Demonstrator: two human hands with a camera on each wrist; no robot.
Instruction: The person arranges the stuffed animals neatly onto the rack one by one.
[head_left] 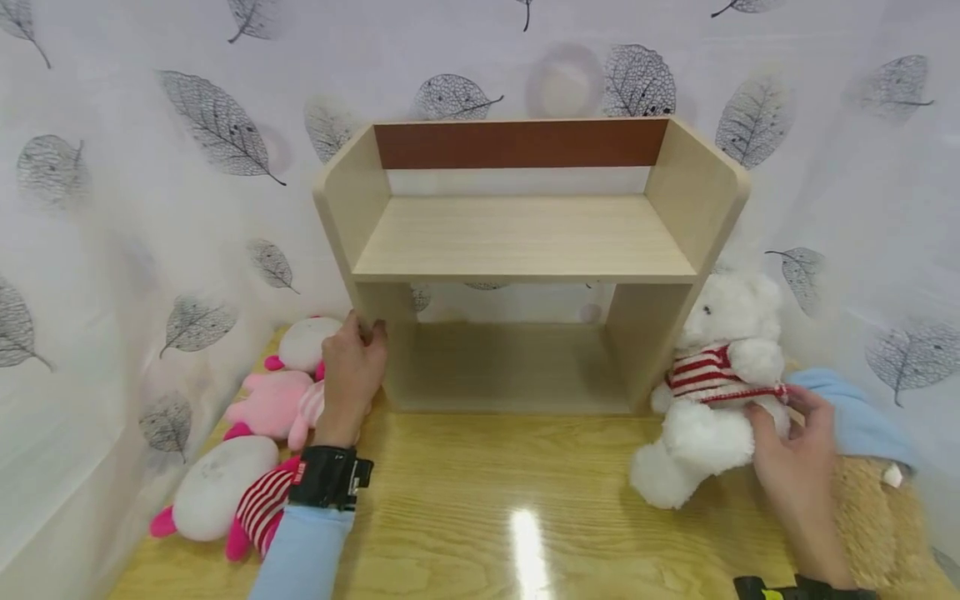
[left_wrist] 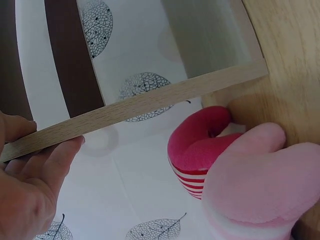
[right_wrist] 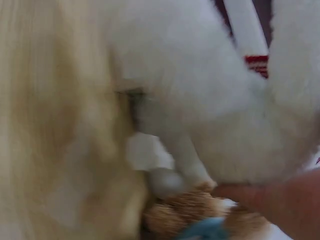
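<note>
A small light-wood shelf with two levels stands at the back of the table. My left hand grips its left side panel; in the left wrist view the thumb is on one face of the panel edge and the fingers on the other. At the shelf's right side, my right hand holds a white teddy bear in a red-and-white striped top by its lower body. White fur fills much of the right wrist view, which is blurred, with part of the right hand against it.
Left of the shelf lie several plush toys: a pink one, a white-and-pink one in stripes and another white-and-pink one. A brown plush toy with blue cloth is at the right. Leaf-patterned sheeting hangs behind the wooden table.
</note>
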